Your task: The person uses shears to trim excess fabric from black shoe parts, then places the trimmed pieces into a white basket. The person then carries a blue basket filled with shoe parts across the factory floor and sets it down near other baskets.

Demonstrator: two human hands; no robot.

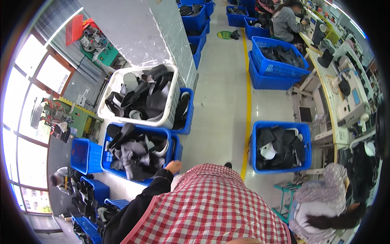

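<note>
Fingers of the left hand (174,167) are loosely bent beside the near right corner of the blue crate (118,174); whether they grip anything or touch the crate cannot be determined. For the right hand, finger state cannot be determined; a bare patch (243,240) at the lower edge of the view may be part of it.

Positions below are relative to the left fingers.

The floor (215,105) extends ahead and to the right. The pillar (156,40) stands ahead, slightly left. The checked apron (211,203) is just right and rearward. The white basket (174,81), heaped with dark and light pieces, sits ahead and left, beyond the blue crate. The blue crate lies immediately left. The right crate (282,169) stands well apart to the right, past the yellow line (248,101). The dark pieces (132,154) are just left, piled in the blue crate.
</note>
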